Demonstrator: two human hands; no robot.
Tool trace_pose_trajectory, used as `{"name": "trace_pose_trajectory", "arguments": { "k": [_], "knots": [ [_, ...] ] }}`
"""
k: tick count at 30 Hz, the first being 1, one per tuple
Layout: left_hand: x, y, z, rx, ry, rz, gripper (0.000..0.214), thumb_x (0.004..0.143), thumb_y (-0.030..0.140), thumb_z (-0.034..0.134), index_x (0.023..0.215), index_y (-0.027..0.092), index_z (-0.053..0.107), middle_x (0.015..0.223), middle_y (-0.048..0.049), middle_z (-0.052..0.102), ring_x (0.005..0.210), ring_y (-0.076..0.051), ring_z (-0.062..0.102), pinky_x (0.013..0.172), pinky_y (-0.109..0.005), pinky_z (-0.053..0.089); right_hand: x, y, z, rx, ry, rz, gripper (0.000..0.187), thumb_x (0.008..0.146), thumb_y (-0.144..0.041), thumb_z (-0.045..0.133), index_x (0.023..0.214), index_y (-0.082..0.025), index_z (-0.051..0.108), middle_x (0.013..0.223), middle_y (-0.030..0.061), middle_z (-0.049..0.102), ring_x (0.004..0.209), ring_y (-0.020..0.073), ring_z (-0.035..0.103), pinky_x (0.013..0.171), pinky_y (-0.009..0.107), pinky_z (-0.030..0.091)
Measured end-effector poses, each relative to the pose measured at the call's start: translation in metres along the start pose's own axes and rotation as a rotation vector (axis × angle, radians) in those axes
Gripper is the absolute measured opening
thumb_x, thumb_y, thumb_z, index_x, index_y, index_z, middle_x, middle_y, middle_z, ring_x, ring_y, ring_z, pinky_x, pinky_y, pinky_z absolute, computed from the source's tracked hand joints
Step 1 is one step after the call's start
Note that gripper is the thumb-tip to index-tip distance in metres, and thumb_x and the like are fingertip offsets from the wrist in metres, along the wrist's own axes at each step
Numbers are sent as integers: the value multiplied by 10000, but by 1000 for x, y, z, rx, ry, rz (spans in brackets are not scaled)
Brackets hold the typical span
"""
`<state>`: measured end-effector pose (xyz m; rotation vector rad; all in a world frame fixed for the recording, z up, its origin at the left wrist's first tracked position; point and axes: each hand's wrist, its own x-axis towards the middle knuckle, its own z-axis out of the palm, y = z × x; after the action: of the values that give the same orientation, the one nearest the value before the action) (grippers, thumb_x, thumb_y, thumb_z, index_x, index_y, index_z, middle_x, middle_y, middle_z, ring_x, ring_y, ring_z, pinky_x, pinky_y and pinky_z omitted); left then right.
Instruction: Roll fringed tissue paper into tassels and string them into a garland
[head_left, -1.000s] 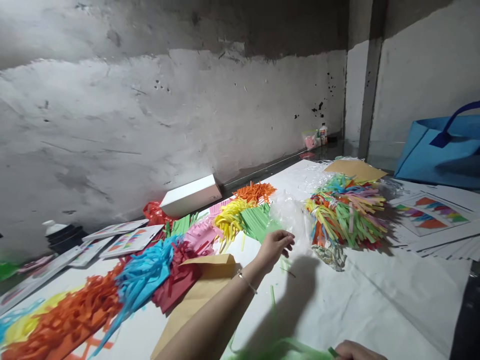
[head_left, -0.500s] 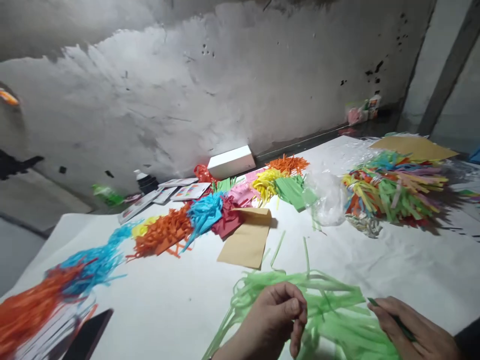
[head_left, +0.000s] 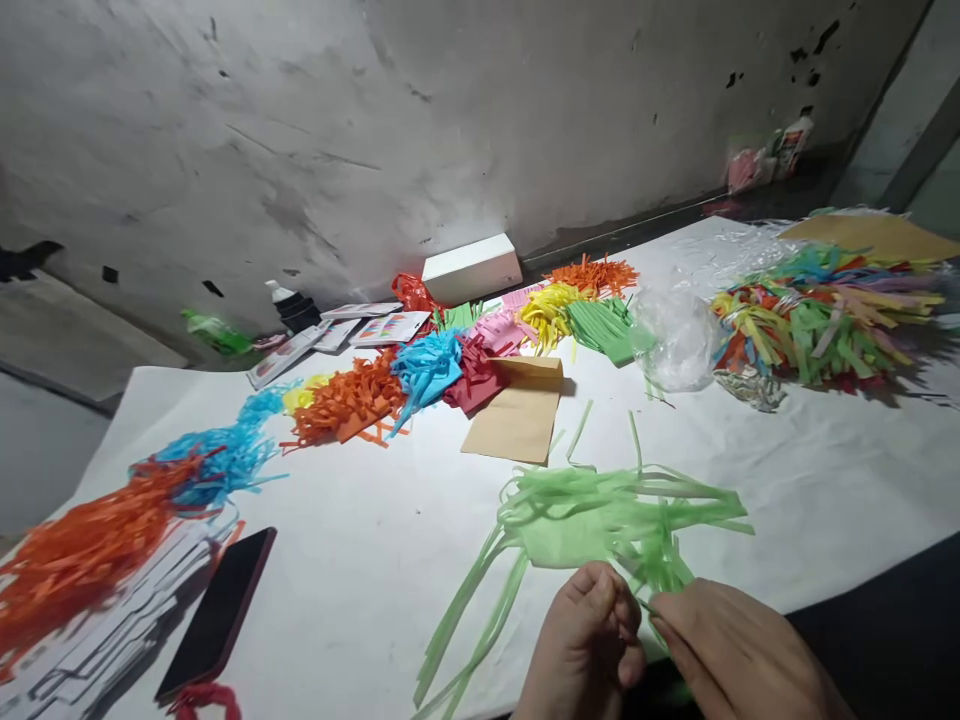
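My left hand (head_left: 589,640) is in the lower middle with its fingers curled into a pinch; what lies in it, if anything, is hidden. Close beside it, my right hand (head_left: 731,645) is closed on a narrow green strip, whose thin tip points toward my left fingertips. Just beyond both hands, fringed light green paper (head_left: 574,530) lies spread on the white table covering (head_left: 360,610), its long loose strips trailing to the left and right.
A brown paper piece (head_left: 514,415) lies ahead. Fringed orange (head_left: 349,395), blue (head_left: 429,365) and green (head_left: 604,328) paper form a row behind it. A phone (head_left: 217,610) is at left, a multicoloured fringed bundle (head_left: 825,330) and clear plastic (head_left: 675,340) at right.
My right hand has moved left, bringing the green strip up to my left hand. The view has tilted down, and more of the light green paper shows.
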<state>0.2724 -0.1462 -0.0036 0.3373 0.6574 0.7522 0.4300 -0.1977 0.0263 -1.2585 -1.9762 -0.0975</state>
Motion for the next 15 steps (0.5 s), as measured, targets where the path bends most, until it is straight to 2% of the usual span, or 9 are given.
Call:
{"name": "trace_pose_trajectory", "arguments": {
  "k": [5,8,12,15],
  "knots": [
    [-3,-3,-6,-8,14,10,416,665,433,925,743,140,640,611,19,579,507,-58,488,387,-139,299,0,-6,14,27,-33,-13,304,979,-44,389,875,-163,648,676,33,617,608,176,575,604,315,417],
    [-3,-5,-10,36,38,36,429,669,456,918,752,147,632,579,39,555,467,-50,458,396,-148,316,1,-8,17,33,-63,-15,328,970,-33,397,771,-171,618,648,26,563,584,164,526,572,310,367],
    [-1,-12,-17,179,79,138,467,699,536,872,731,164,593,486,76,482,385,-39,386,389,-161,302,7,-9,11,-1,-90,-33,379,977,-35,356,715,-189,583,626,10,531,560,158,495,552,323,316],
    [-2,-15,-16,265,124,215,523,672,589,864,685,169,552,466,87,447,374,-37,373,394,-165,289,10,-10,2,-67,-181,-55,382,975,-34,348,727,-194,589,654,10,548,586,164,517,569,341,311]
  ]
}}
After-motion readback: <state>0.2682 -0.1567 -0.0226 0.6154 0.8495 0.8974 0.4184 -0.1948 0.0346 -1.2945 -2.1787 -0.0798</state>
